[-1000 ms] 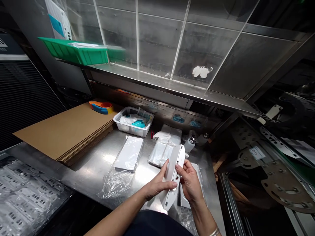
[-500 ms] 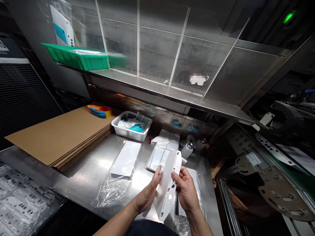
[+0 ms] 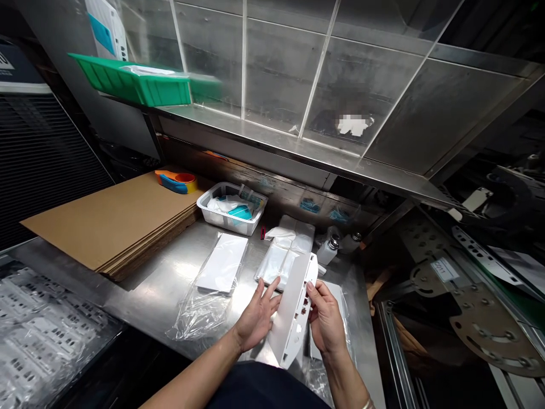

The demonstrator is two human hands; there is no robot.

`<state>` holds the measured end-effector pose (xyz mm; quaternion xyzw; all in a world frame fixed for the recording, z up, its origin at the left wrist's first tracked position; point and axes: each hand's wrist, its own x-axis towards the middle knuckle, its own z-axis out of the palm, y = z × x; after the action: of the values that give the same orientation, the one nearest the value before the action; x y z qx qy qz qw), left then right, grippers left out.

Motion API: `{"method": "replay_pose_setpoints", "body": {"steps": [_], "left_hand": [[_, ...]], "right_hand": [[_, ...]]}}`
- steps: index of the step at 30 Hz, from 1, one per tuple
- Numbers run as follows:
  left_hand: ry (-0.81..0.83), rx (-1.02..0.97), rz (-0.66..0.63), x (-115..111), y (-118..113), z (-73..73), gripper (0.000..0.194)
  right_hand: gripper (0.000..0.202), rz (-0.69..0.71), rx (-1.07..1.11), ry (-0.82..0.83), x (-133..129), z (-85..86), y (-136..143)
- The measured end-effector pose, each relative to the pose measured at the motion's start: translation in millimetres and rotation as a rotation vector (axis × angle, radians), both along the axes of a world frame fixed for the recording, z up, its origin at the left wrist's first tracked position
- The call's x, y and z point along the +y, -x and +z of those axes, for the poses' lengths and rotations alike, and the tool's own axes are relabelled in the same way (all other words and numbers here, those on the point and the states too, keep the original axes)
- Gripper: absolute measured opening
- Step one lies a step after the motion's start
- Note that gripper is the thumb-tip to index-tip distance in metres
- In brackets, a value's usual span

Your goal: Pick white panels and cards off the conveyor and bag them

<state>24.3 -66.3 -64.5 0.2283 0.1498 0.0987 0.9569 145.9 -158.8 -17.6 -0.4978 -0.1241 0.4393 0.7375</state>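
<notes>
My right hand (image 3: 327, 321) pinches a white panel (image 3: 288, 307) with cut-out holes along its angled right side, thumb on the front. The panel stands tilted above the metal table (image 3: 170, 289). My left hand (image 3: 256, 315) is open, fingers spread, close beside the panel's left edge; whether the fingertips touch it I cannot tell. Left of the hands lies a white flat piece in a clear plastic bag (image 3: 223, 262). Behind the panel is a stack of clear plastic bags (image 3: 272, 264). Another bagged white piece (image 3: 338, 301) lies partly hidden behind my right hand.
A cardboard stack (image 3: 114, 221) bears a tape dispenser (image 3: 176, 182). At the back stand a white basket (image 3: 230, 224) and a pump bottle (image 3: 327, 251). A metal shelf (image 3: 272, 142) holding a green tray (image 3: 131, 82) overhangs the table. Bagged white parts (image 3: 46, 335) lie lower left; machinery (image 3: 477, 329) is at right.
My left hand has loosened from the panel's left edge and spread its fingers. My right hand still holds the panel. The view has shifted slightly.
</notes>
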Motion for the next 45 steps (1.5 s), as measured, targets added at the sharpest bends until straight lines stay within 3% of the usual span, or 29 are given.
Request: {"method": "replay_pose_setpoints", "body": {"steps": [22,25,27,31,35,40,43,45], "left_hand": [[-0.024,0.019,0.007,-4,3,0.3,0.075],[-0.120,0.055,0.014,-7,2,1.6,0.077],[-0.301,0.081,0.018,-10,2,1.9,0.079],[-0.617,0.092,0.029,-16,-1,0.8,0.106],[-0.682,0.152,0.064,-17,-3,2.8,0.113],[-0.571,0.165,0.036,-15,0,8.8,0.110],[-0.555,0.175,0.038,-14,1,8.8,0.110],[-0.586,0.170,0.041,-14,2,9.1,0.110]], "right_hand": [[0.016,0.009,-0.005,0.014,-2,-0.4,5],[0.016,0.015,-0.019,0.011,-2,-0.8,6],[0.015,0.020,-0.027,0.010,-3,-1.5,8],[0.014,0.042,-0.052,0.016,-1,-4.0,11],[0.023,0.040,-0.076,0.116,2,-0.1,10],[0.034,0.205,-0.141,0.046,1,14.6,11],[0.047,0.220,-0.187,0.058,1,19.0,13],[0.043,0.218,-0.190,0.074,2,20.5,13]]}}
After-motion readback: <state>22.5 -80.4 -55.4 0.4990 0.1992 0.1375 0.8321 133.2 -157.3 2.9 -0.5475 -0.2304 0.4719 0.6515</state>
